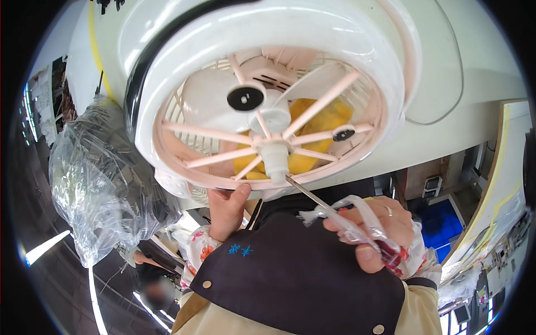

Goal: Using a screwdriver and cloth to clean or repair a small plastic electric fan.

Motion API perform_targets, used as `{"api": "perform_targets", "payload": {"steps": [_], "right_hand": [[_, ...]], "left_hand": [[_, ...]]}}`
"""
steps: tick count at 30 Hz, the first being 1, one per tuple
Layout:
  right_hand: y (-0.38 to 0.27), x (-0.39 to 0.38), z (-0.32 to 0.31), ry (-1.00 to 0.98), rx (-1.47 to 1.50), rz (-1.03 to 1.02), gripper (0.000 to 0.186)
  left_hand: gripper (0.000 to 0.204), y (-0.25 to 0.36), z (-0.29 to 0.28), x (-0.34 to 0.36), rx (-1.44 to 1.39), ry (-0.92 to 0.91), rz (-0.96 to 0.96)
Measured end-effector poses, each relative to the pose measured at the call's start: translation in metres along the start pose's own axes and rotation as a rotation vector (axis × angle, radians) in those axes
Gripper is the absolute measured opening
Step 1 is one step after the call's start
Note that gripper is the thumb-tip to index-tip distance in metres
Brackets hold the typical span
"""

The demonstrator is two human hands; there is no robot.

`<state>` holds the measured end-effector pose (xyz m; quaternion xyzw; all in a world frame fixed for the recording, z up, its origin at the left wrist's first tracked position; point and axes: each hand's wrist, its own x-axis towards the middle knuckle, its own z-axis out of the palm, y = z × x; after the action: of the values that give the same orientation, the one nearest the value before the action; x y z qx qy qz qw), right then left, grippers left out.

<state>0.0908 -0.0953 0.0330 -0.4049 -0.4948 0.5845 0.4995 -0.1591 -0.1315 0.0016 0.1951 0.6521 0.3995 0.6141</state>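
A large white round fan housing [357, 42] fills the upper middle, tilted toward me. Inside its pale pink spoked ring sit white blades, a hub with a stubby white tube [274, 159], and a yellow cloth-like piece [312, 123] behind the spokes. My left hand [228, 211] grips the ring's lower edge, thumb on the near side, the other fingers partly hidden. A screwdriver [307, 194] is in my closed right hand [377, 226], its red handle mostly covered by fingers and a clear plastic strip. Its metal tip meets or nearly meets the tube's lower end; exact contact cannot be told.
Clear plastic wrapping [106, 178] bulges over something at the left. A thin grey cable [462, 72] curves across the pale table at the right. Lower right is a blue bin [438, 223] beside a yellow-edged board [497, 167]. Another person [156, 290] is at the lower left.
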Motion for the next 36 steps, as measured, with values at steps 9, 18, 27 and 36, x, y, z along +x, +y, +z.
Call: {"api": "perform_targets", "payload": {"steps": [9, 18, 27, 36], "right_hand": [[0.026, -0.019, -0.014, -0.153, 0.083, 0.293, 0.041], [0.036, -0.041, -0.008, 0.027, 0.312, 0.604, 0.051], [0.052, -0.035, 0.026, 0.231, 0.744, 0.512, 0.035], [0.035, -0.036, 0.014, 0.225, 0.338, 0.694, 0.055]], "left_hand": [[0.034, -0.024, -0.019, -0.008, 0.132, -0.065, -0.074], [0.032, -0.034, -0.039, -0.006, 0.416, -0.06, 0.019], [0.035, -0.029, -0.028, -0.006, 0.146, -0.07, -0.014], [0.026, -0.027, -0.024, -0.006, 0.146, -0.009, -0.065]]}}
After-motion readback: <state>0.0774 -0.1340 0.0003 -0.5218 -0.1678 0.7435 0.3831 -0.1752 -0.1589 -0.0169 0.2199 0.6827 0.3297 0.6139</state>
